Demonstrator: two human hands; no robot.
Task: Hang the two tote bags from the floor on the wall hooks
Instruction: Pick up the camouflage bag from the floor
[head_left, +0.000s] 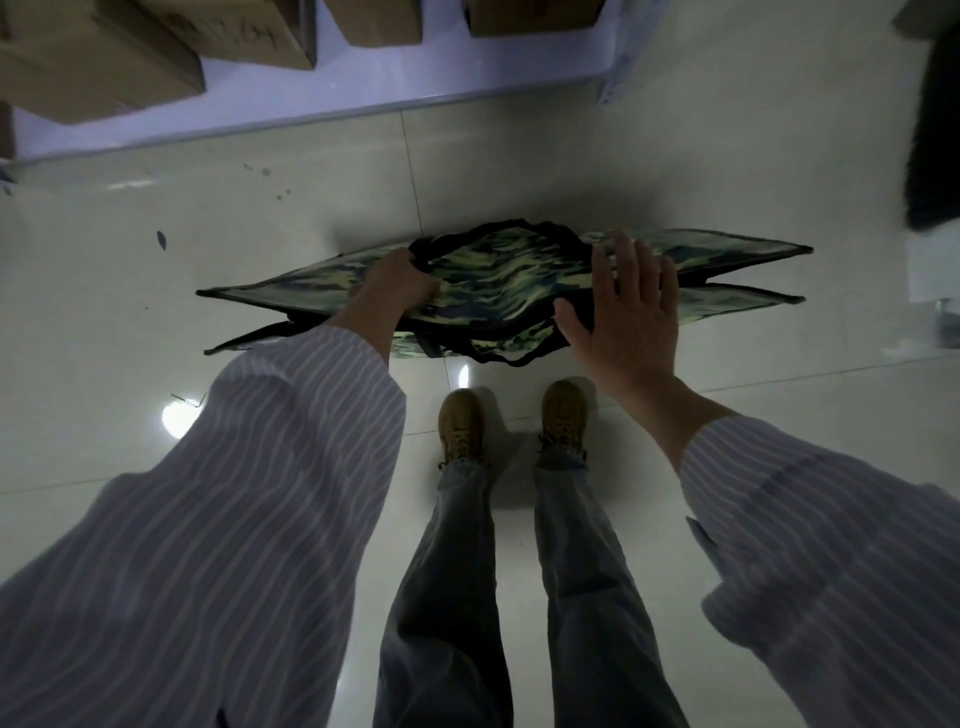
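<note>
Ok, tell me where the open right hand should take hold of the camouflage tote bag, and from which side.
Grip the black strap handle looping out along the near top edge of the camouflage tote bag. Bring the right hand down from above: the bag stands edge-up, so its handles face the person, and the left hand already grips the left part.

Both arms wear a loose shirt — pale lilac-grey with thin white stripes running along the sleeves. The left sleeve (218, 519) ends in a wide cuff at the wrist; the right sleeve (831, 545) has a broad cuff too, with a slit at its edge. Below come faded blue-grey jeans (457, 597) with frayed hems, and tan lace-up shoes (460, 428).
</note>
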